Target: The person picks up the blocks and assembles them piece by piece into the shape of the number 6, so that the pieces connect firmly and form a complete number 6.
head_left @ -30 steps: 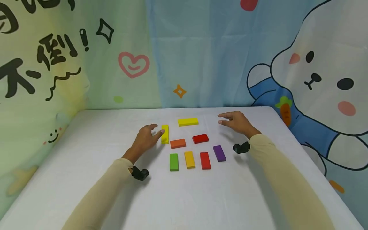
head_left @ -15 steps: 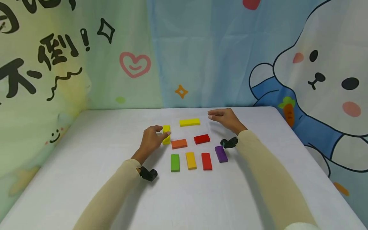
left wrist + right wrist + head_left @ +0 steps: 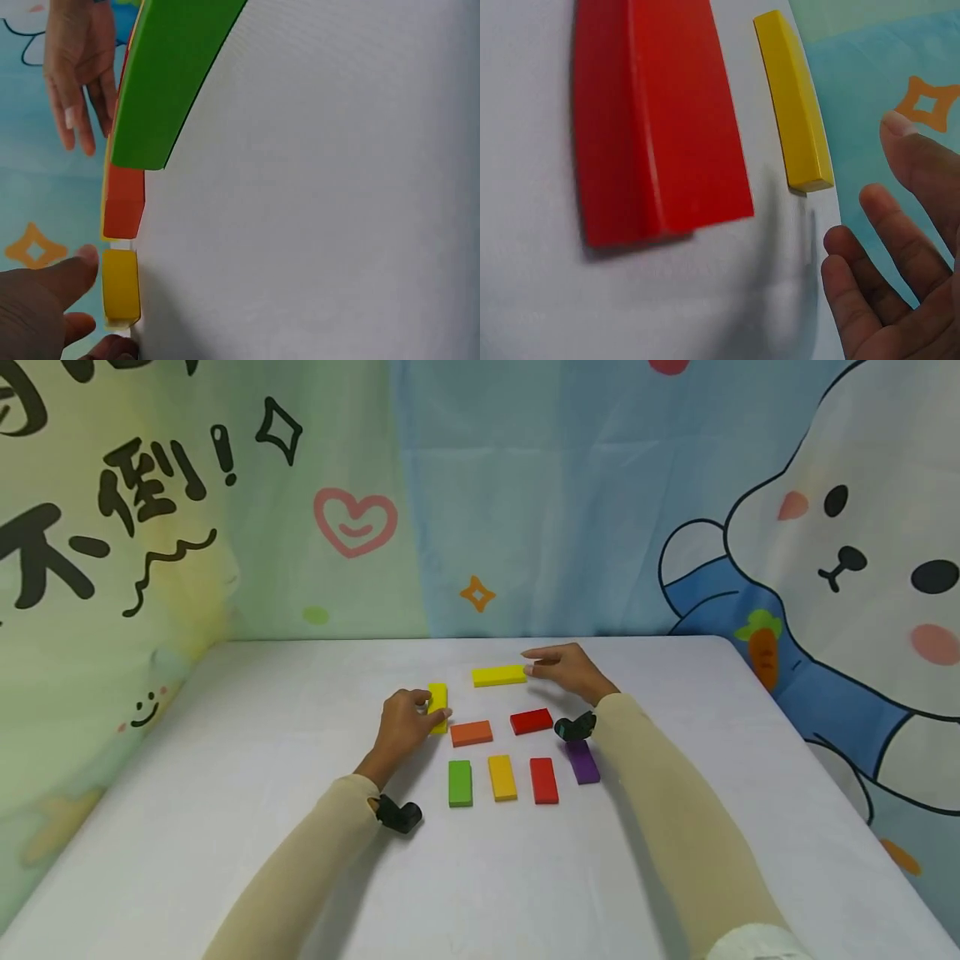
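Note:
My left hand point(image 3: 405, 725) hovers at an upright-lying yellow block point(image 3: 437, 697) on the left, thumb on its near side in the head view. In the left wrist view a small gap shows between the thumb point(image 3: 79, 270) and that yellow block point(image 3: 121, 286), with the other fingers at its lower end. My right hand point(image 3: 567, 670) reaches toward the right end of the far yellow block point(image 3: 498, 676), its fingers loosely spread. From the right wrist, the fingers point(image 3: 889, 232) stand apart from this yellow block point(image 3: 795, 105). Neither hand grips anything.
An orange block point(image 3: 471, 733) and a red block point(image 3: 531, 721) lie between the hands. Nearer are green point(image 3: 461, 783), amber point(image 3: 502, 777), red point(image 3: 543, 780) and purple point(image 3: 582, 762) blocks on the white table point(image 3: 480, 877). A printed cloth point(image 3: 540, 527) hangs behind.
My right hand has moved left to the end of the far yellow block. My left hand has moved slightly right, over the left yellow block. The blocks stay in place.

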The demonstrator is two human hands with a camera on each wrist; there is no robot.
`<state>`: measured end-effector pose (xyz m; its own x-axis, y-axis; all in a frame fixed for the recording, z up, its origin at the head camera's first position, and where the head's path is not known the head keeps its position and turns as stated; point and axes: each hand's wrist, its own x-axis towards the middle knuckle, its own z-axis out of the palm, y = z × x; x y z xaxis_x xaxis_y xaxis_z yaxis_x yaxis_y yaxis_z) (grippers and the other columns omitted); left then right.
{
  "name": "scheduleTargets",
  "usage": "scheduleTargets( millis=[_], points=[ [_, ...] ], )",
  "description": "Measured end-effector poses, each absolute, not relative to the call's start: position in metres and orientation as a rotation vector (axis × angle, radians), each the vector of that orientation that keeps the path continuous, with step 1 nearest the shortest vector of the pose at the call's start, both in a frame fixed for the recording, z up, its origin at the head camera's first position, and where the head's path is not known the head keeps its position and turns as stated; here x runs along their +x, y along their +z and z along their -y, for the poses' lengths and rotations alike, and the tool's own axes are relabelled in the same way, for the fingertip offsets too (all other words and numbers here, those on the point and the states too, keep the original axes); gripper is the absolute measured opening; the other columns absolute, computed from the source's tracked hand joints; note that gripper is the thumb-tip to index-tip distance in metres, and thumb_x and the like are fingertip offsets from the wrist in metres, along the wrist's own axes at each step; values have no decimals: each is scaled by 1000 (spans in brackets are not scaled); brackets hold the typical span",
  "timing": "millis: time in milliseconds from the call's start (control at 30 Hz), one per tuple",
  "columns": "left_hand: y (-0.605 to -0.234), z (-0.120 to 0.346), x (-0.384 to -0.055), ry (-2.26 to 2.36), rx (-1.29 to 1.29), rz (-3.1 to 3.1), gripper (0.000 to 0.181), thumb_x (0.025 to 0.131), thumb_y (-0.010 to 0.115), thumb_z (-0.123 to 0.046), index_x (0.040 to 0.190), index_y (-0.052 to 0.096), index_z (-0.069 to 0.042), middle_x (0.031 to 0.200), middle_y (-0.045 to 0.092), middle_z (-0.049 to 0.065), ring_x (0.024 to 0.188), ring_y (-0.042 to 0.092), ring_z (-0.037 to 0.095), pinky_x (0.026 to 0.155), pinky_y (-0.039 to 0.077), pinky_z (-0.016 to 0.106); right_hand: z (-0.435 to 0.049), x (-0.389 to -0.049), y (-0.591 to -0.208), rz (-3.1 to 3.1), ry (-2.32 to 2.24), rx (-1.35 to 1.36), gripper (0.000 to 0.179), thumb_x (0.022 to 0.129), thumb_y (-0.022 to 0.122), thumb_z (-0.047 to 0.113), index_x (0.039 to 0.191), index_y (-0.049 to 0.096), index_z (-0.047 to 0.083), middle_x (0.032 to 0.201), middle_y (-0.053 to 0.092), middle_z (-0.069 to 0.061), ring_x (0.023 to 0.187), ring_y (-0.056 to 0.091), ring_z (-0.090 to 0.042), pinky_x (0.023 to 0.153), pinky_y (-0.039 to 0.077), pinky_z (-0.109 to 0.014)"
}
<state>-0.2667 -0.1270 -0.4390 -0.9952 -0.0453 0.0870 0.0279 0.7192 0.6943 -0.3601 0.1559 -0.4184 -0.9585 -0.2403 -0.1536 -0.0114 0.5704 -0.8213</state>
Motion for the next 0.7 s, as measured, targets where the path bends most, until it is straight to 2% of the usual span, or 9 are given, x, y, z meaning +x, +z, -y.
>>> scheduleTargets(
  millis=[333, 700],
  points=[
    [-435, 117, -265, -1150, 105, 2861, 41, 88, 74, -19, 120, 66, 6, 118, 65, 17, 109, 56, 27, 97, 46, 40, -136, -368, -427, -2492, -1323, -375, 47, 94, 67, 25, 138, 57, 15, 138, 55, -8, 124, 49, -23, 105, 40, -40],
    [-430, 105, -262, -1096, 226, 2914, 38, 90, 71, -15, 119, 65, 8, 115, 62, 17, 102, 56, 26, 91, 50, 35, -118, -370, -430, -2572, -1256, -275, 39, 93, 67, 9, 131, 63, 8, 133, 57, -9, 114, 50, -25, 102, 42, -37]
  ],
)
